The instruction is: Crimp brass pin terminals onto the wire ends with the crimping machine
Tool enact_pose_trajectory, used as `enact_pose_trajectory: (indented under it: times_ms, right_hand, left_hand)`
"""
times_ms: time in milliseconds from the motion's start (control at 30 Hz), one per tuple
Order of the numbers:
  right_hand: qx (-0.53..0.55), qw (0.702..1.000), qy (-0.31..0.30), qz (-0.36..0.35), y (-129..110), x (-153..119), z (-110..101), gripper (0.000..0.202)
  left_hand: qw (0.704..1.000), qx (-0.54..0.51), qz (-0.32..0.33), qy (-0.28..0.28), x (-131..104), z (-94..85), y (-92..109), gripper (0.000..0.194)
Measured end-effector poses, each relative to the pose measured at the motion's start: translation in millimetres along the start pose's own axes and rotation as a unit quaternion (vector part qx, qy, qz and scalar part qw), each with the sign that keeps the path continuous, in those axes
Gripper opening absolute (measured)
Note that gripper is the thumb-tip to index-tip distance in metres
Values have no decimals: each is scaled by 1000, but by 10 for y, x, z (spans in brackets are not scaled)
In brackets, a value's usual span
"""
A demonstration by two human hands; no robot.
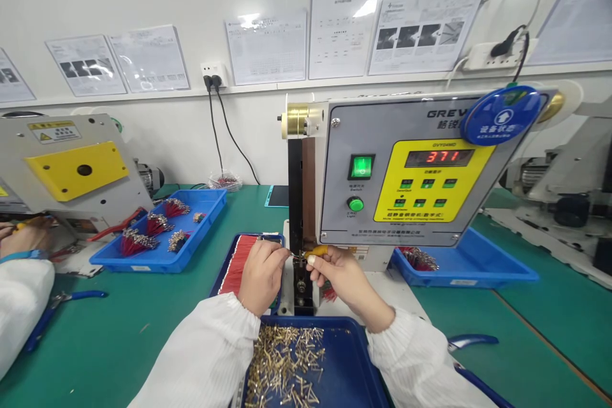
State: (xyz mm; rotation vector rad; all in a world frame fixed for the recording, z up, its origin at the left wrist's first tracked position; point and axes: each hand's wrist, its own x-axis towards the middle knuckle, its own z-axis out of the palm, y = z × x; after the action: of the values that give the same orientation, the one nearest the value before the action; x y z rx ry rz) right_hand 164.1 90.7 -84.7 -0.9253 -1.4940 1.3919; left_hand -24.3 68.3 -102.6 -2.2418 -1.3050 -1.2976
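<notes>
In the middle of the head view, the person's two hands meet at the narrow black metal working part (301, 282) of a big grey machine (366, 127) with a yellow panel and red glowing numbers. The right hand (337, 274) is closed, with its thumb and fingers around a small, rounded yellow handle (316, 251). This handle is just to the right of the black metal part, close to its top. The left hand (262, 273) is on the other side, with its fingers bent in and the tips close together near the same spot; what they pinch is too small to tell. Under the hands is a dark blue plastic tray (351, 357), with lots of thin gold-coloured metal bits (284, 357) spread over its left part. Next to the left hand, a pile of straight red wires (239, 261) lies in another tray. To the right of the machine's base, a bright blue plastic tray (466, 271) has a bunch of red wires with silvery ends (418, 259) in it. Far to the left, a co-worker's hand (29, 236) is by another machine.
</notes>
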Motion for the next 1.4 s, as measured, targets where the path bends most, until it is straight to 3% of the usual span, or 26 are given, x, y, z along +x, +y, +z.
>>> enact_pose_trajectory:
  times_ms: [267,1000,1400]
  right_hand:
    - [7,1000,25,-11,66,5,43,32]
    - [3,999,30,-18,33,-4,70,30]
    - [-20,995,95,-21,87,-27,153,34]
  left_hand:
    - [999,-1,32,18,-5,18,-18,21]
    - [999,4,33,36,4,-3,15,20]
    - [999,5,22,37,-5,14,20,17]
